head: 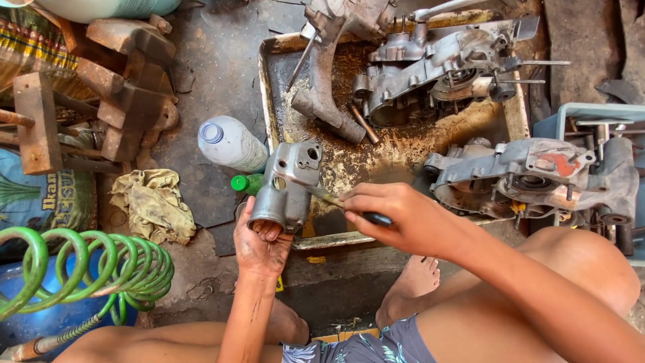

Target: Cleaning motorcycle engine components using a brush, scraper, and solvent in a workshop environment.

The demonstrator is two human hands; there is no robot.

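My left hand (261,243) grips a grey metal engine cylinder part (287,185) from below, fingers inside its round opening, holding it over the front left corner of a dirty metal tray (269,101). My right hand (396,216) is closed on a slim tool with a dark handle (336,200), whose tip rests against the side of the cylinder part. Both hands are greasy. My bare knees and one foot (413,286) show below.
In the tray lie an engine crankcase (437,74) and a metal arm (326,81). Another crankcase half (531,178) sits at right. A white plastic bottle (232,143), a green-capped bottle (245,183), a yellow rag (154,205), a green coiled hose (87,269) and rusty iron blocks (127,87) are at left.
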